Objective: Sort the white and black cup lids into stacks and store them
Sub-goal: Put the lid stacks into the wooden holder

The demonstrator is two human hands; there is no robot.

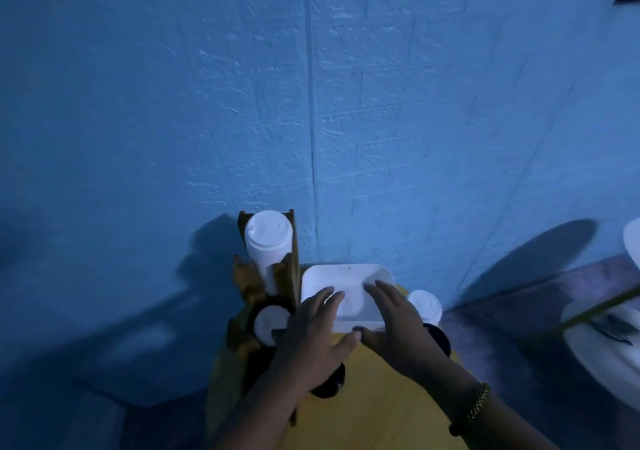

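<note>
At lower centre I see left hand (311,332) and right hand (398,325) lying flat-fingered on the tray (346,271). White lids (268,238) crowd its left.

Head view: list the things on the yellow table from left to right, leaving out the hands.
wooden rack holding a tall white lid stack → white tray → short white lid stack. The black lids overlap the hands and the short stack, so they are left out.

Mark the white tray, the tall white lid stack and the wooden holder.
white tray (346,273): head view, far inner wall.
tall white lid stack (268,231): head view, top lid.
wooden holder (246,280): head view, left carved piece.
</note>
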